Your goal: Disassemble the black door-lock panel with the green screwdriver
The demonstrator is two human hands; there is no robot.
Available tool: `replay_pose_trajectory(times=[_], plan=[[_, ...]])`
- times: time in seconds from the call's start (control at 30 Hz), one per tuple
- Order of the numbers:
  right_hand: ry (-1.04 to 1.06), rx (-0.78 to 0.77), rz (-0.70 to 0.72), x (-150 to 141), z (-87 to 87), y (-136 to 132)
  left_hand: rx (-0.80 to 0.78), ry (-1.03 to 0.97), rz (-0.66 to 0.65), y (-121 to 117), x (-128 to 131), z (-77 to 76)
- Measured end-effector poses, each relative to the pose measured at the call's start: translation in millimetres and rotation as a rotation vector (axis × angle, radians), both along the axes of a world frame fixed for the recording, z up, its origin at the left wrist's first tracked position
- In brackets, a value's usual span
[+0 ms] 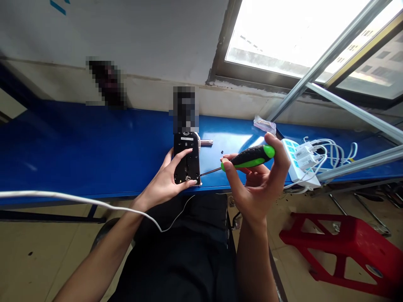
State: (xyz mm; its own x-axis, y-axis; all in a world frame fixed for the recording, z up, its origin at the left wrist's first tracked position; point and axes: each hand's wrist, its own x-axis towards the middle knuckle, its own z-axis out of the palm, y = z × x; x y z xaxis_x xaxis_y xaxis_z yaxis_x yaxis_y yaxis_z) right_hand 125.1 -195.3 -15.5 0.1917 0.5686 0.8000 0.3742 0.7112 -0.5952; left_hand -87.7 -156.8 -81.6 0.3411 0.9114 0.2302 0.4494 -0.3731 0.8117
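My left hand (163,178) grips a black, flat, rectangular device (191,164) at the table's front edge, with thumb and fingers around its sides and over its face. Small holes and screws dot that face. A screwdriver (250,161) with a black and green handle is in my right hand (260,188). Its shaft points left, and the tip meets the device near the lower right corner. Beside the device a short metallic cylinder (207,143) sticks out to the right. Small black pieces (222,152), perhaps screws, lie on the tabletop. The area behind the device is pixelated.
The blue table (94,155) runs along a wall beneath a window. To the right are a white power strip (299,163) with plugs and cables, a small plastic bag (264,124) and metal frame bars (355,107). A white cable (78,199) crosses my left forearm. A red stool (355,239) stands at lower right.
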Motion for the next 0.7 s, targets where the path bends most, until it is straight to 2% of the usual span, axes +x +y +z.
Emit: replay_pose_trajectory(times=[0.47,0.6,0.7], plan=[[-0.041,0.024,0.081,-2,-13.2,5,0.033,0.053,0.0,-1,1,-0.5],[-0.161,0.137,0.029,2,-16.1,13,0.035,0.046,-0.006,-1,1,-1.9],[-0.243,0.154,0.048,4,-8.7,13,0.022,0.028,-0.007,-1,1,-0.1]])
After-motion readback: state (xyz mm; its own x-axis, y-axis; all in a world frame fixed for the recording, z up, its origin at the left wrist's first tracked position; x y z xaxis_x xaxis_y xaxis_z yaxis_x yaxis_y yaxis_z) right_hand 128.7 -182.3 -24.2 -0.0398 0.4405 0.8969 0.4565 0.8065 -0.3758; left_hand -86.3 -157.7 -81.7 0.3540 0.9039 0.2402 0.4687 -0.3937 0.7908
